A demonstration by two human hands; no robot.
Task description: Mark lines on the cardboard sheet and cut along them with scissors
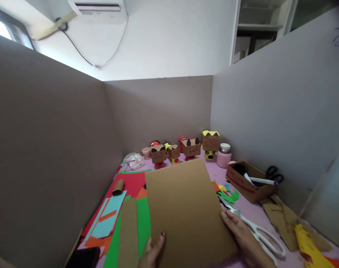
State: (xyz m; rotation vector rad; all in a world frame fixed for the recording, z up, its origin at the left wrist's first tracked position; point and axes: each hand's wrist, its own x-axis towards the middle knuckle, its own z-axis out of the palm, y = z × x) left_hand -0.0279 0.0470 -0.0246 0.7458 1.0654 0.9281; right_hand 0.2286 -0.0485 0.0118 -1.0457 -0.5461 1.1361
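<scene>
Both of my hands sit at the near edge of the brown card sheet (186,208): left hand (152,253) pinching its lower left edge with a thumb on top, right hand (243,238) clasping the right edge. It lies nearly flat over green paper (143,223) on the pink table (253,212), white scissors (259,230) just beside my right hand. I judge it light and fairly stiff, prone to creasing; opposite edges look the best hold.
</scene>
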